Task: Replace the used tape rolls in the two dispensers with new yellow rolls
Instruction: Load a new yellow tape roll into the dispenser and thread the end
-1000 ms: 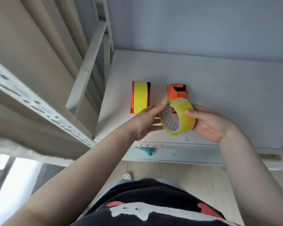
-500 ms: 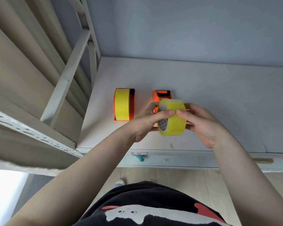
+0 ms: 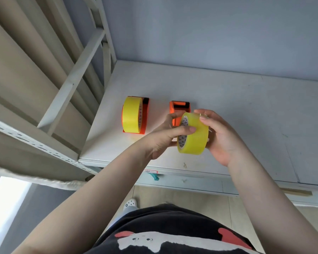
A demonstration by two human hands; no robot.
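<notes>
Above the bench (image 3: 228, 99), both hands, left (image 3: 163, 138) and right (image 3: 222, 136), grip a yellow tape roll (image 3: 195, 136) before the empty orange dispenser (image 3: 179, 107).

A white ladder frame (image 3: 75, 76) is seen against the desk's (image 3: 228, 99) left edge. A red-bordered label (image 3: 151, 171) is stuck along its front edge, a teal object (image 3: 154, 176) just beneath.

No text can be read: the small red-bordered white label (image 3: 151, 171) on the counter's front edge is too blurred.
</notes>
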